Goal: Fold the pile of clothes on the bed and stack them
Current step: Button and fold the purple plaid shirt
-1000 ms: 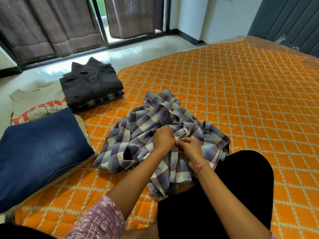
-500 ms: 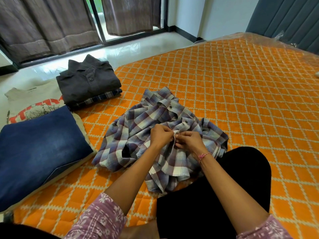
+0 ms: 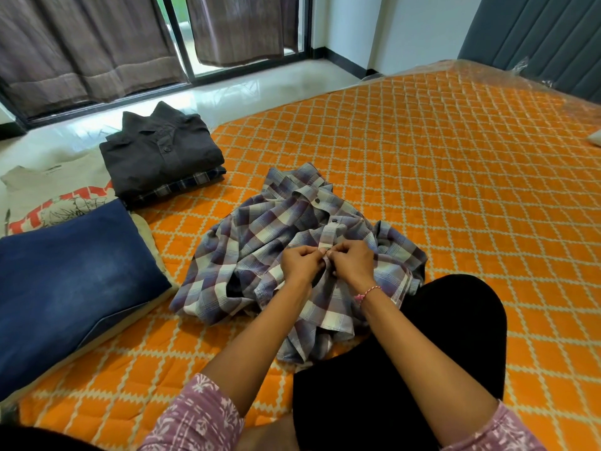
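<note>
A crumpled purple-and-white plaid shirt (image 3: 260, 242) lies on the orange quilted bed (image 3: 455, 190) in front of my black-clad knee. My left hand (image 3: 300, 262) and my right hand (image 3: 353, 263) meet at its middle, each pinching the white button placket between thumb and fingers. A folded dark grey shirt (image 3: 159, 151) sits on a folded plaid garment at the bed's left edge. Folded blue jeans (image 3: 71, 281) lie nearer on the left, over a cream printed T-shirt (image 3: 55, 196).
The bed's left edge drops to a white tiled floor (image 3: 244, 89), with brown curtains (image 3: 84, 50) over a glass door behind. A grey padded headboard (image 3: 536, 37) stands at the far right. My bent knee in black trousers (image 3: 439, 353) lies right of the shirt.
Both hands stay on the shirt's placket and have shifted slightly along it. The camera view has tilted a little; the folded stacks have not moved.
</note>
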The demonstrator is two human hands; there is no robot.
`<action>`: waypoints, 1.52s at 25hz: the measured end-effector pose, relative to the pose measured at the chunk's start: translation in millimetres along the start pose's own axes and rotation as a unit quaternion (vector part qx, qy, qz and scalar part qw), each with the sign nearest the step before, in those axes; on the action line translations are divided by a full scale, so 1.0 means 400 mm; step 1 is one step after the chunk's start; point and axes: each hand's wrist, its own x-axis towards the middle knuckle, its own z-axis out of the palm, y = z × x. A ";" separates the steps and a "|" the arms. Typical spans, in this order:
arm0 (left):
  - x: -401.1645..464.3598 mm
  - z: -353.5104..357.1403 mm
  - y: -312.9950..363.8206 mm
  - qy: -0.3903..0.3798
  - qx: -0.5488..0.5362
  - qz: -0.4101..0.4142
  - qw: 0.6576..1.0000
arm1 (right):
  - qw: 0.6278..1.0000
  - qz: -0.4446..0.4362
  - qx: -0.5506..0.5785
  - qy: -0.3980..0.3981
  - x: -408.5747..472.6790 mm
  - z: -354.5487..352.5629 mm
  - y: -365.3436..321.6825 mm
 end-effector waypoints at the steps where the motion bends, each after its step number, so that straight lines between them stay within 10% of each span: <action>1: 0.001 -0.002 -0.003 -0.015 -0.022 -0.010 1.000 | 0.996 0.056 0.062 -0.026 0.004 -0.005 -0.003; 9: 0.009 -0.029 0.005 -0.097 -0.113 -0.043 0.988 | 0.949 0.156 0.258 -0.092 -0.010 -0.012 -0.026; 16: 0.002 -0.031 0.058 -0.124 0.069 0.027 0.990 | 0.985 -0.133 -0.003 0.112 -0.051 0.025 0.004; 21: 0.004 -0.029 0.032 -0.103 0.090 0.103 0.985 | 0.996 -0.014 0.043 0.080 -0.037 0.038 -0.027; 25: 0.021 -0.063 0.010 -0.170 0.089 0.117 0.974 | 0.971 0.109 0.182 -0.108 -0.008 -0.010 -0.022; 38: 0.032 -0.043 0.048 -0.067 0.257 0.159 0.951 | 0.999 -0.032 -0.028 -0.034 0.006 0.001 -0.035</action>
